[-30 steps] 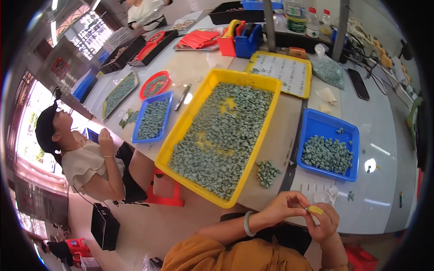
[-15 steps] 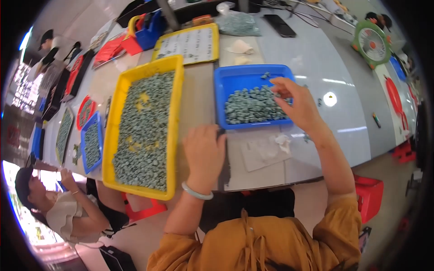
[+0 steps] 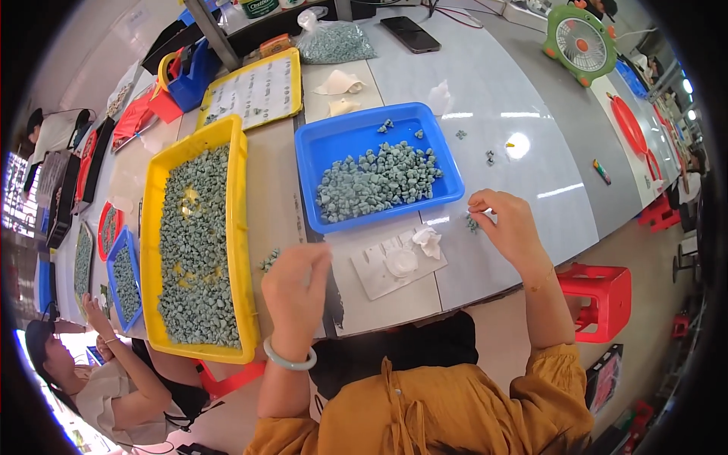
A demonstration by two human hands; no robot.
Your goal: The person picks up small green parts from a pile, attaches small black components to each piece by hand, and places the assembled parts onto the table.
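A blue tray [image 3: 307, 163] holds a heap of small grey-green stones [image 3: 375, 182], with a few apart near its far edge. My right hand [image 3: 516, 231] is just off the tray's near right corner. Its thumb and forefinger are curled close together over a few loose stones [image 3: 472, 223]; whether a stone is between the fingertips is hidden. My left hand [image 3: 292, 292], a pale bangle at its wrist, hovers between the trays beside a small cluster of stones [image 3: 269, 259]. Its fingers are bent and smeared by motion. Left of it lies a long yellow tray [image 3: 241, 197] of similar stones.
White card and crumpled tissue [image 3: 427, 241] lie before the blue tray. Behind are a yellow-framed board [image 3: 254, 89], a bag of stones [image 3: 334, 42] and a phone [image 3: 410, 34]. A green fan [image 3: 582, 44] stands far right; a red stool [image 3: 599, 299] is nearby. Someone sits at left.
My right hand has left the blue tray, moving to the loose stones beside its near right corner, fingers drawn closer. My left hand has curled its fingers. The whole view has shifted and turned.
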